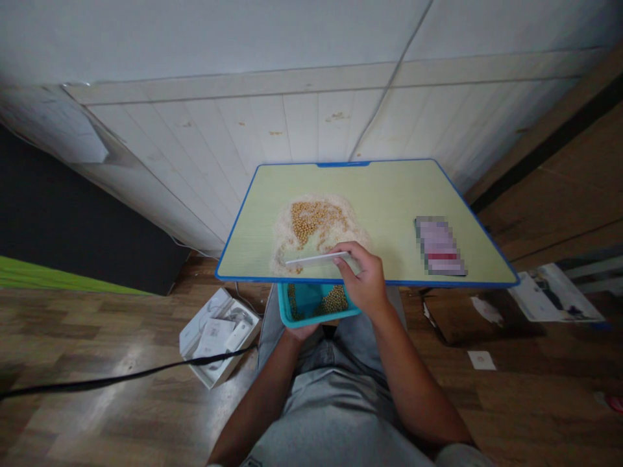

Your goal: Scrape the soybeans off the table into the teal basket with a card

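Observation:
My right hand is closed on a thin white strip, pinched between thumb and fingers and held low over the table's near side. Beyond the strip, yellowish soybeans lie in a heap among white grains that look like rice. My left hand holds a teal plastic tray from below, just under the table's front edge; its fingers are mostly hidden. Inside the tray are many soybeans, heaped to the right with some along the left wall.
The small table has a pale green top and blue rim. A phone-like pixelated object lies on its right side. An open white box with papers sits on the floor at left; a cardboard box stands at right. A black strap crosses the lower left.

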Motion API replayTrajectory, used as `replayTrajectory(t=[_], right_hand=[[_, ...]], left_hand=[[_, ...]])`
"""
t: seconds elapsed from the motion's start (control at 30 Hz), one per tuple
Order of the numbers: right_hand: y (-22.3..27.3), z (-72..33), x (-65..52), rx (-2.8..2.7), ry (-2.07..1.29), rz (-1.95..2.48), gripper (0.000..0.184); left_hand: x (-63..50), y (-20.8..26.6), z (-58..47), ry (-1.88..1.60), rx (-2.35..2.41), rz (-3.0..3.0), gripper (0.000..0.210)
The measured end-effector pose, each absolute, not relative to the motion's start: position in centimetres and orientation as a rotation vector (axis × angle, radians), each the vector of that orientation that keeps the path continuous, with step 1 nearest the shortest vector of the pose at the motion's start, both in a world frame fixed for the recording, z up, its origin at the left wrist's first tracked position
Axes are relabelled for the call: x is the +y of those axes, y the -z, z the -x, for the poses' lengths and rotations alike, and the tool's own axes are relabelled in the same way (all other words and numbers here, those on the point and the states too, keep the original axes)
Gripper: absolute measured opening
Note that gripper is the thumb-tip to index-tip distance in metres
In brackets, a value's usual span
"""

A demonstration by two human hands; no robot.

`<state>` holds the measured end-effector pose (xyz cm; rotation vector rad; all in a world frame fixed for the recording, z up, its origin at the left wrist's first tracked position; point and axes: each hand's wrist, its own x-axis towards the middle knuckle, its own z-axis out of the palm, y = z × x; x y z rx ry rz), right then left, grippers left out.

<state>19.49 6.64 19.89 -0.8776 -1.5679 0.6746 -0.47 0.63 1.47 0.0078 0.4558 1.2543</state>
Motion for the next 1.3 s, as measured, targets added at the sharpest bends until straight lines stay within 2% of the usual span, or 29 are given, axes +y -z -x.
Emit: replayTrajectory(t=[0.5, 0.7, 0.9, 1.3], right_hand=[[-19.5, -20.1, 5.7, -1.512, -0.707, 0.913, 0.025], [-19.2, -20.3, 5.5, -1.515, -0.718, 0.890, 0.019], [-19.0, -20.5, 5.4, -1.506, -0.737, 0.924, 0.024], [-19.1, -20.4, 5.3, -1.409, -0.630, 0.961, 0.014]], left_hand=[[0.6, -2.5, 0.3, -1.261, 0.529, -0.007, 0.063], [0.7, -1.6, 0.4, -1.223, 0.555, 0.007, 0.061], [1.0, -0.6, 0.3, -1.211, 0.505, 0.053, 0.072], [0.9, -1.1, 0.2, -1.222, 0.497, 0.106, 0.074]])
